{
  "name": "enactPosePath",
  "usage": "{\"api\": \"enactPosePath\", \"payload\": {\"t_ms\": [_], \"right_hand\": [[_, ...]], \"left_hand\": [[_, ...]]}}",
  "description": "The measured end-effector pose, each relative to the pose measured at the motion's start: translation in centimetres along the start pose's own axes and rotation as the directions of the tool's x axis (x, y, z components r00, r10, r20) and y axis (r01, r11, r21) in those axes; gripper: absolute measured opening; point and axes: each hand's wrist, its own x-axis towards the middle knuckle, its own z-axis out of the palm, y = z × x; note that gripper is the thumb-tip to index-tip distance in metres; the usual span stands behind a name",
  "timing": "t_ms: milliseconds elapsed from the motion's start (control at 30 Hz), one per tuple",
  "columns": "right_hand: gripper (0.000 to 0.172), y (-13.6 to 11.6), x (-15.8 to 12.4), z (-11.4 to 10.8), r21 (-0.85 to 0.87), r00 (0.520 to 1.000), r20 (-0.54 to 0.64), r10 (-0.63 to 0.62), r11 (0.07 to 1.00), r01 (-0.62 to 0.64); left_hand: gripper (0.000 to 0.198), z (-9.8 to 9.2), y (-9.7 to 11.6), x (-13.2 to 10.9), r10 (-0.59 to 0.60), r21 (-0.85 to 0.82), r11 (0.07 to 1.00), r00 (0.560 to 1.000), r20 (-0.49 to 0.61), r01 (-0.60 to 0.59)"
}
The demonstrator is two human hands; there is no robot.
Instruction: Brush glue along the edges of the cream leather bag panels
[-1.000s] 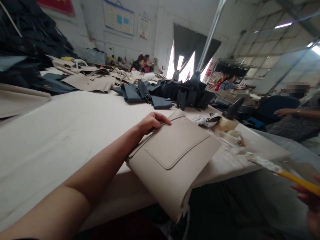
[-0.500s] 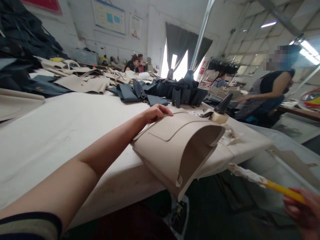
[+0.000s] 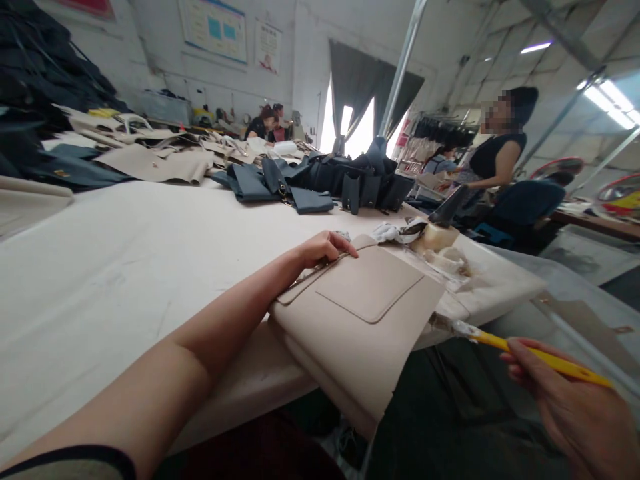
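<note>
A beige bag body (image 3: 345, 333) with a stitched flap outline lies over the front edge of the table, its near end hanging past the edge. My left hand (image 3: 327, 248) grips its far upper edge, fingers bent over the top. In my right hand (image 3: 565, 393) is a yellow-handled brush (image 3: 543, 360), its shaft crusted with white residue. The brush tip is at the right-hand edge of the bag, partly hidden behind it. The bag's opening is turned out of sight.
A pale block (image 3: 437, 238) with a dark tool stands beside crumpled, stained wrapping (image 3: 450, 263) at the table's right. Dark blue bag pieces (image 3: 320, 180) are heaped across the back, beige pieces (image 3: 155, 163) at back left. A co-worker (image 3: 500, 153) stands at the right.
My right hand has moved left and up, bringing the brush to the bag's edge. The bag has turned and flattened, hiding its opening. The co-worker has shifted left.
</note>
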Motion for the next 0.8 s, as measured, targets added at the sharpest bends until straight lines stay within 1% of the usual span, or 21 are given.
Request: {"api": "enactPosePath", "payload": {"t_ms": [67, 167, 300, 433, 567, 633, 733, 800], "right_hand": [[0.066, 0.9, 1.5, 0.0, -0.108, 0.997, 0.025, -0.067, 0.992, 0.069], [0.068, 1.6, 3.5, 0.3, -0.28, 0.982, 0.08, -0.173, 0.941, 0.189], [0.069, 1.4, 4.9, 1.3, -0.365, 0.966, 0.137, -0.22, 0.895, 0.256], [0.067, 0.0, 4.9, 2.7, -0.477, 0.964, 0.179, -0.194, 0.84, 0.258], [0.062, -1.5, 3.8, 3.7, -0.558, 0.961, 0.231, -0.151, 0.788, 0.258], [0.06, -2.1, 3.1, 3.9, -0.615, 0.964, 0.236, -0.125, 0.749, 0.247], [0.063, -2.5, 2.2, 3.6, -0.706, 0.964, 0.253, -0.086, 0.664, 0.245], [0.064, -2.7, 1.9, 3.3, -0.727, 0.96, 0.269, -0.073, 0.638, 0.252]], "left_hand": [[0.052, 0.1, 0.0, 0.0, 0.001, 0.015, 1.0, 1.0, 0.004, -0.001], [0.053, 0.1, -0.1, 0.1, 0.006, 0.016, 1.0, 1.0, -0.007, -0.006], [0.053, 0.1, -0.2, 0.2, 0.004, 0.001, 1.0, 1.0, -0.002, -0.004], [0.052, 0.1, -0.3, 0.3, 0.006, -0.005, 1.0, 1.0, 0.005, -0.006], [0.051, -0.1, -0.5, 0.4, 0.013, -0.012, 1.0, 1.0, -0.005, -0.013], [0.052, -0.2, -0.6, 0.4, 0.012, -0.017, 1.0, 1.0, -0.007, -0.012], [0.052, -0.3, -0.8, 0.4, 0.014, -0.026, 1.0, 1.0, 0.003, -0.014], [0.052, -0.3, -0.8, 0.5, 0.016, -0.028, 0.999, 1.0, 0.009, -0.016]]}}
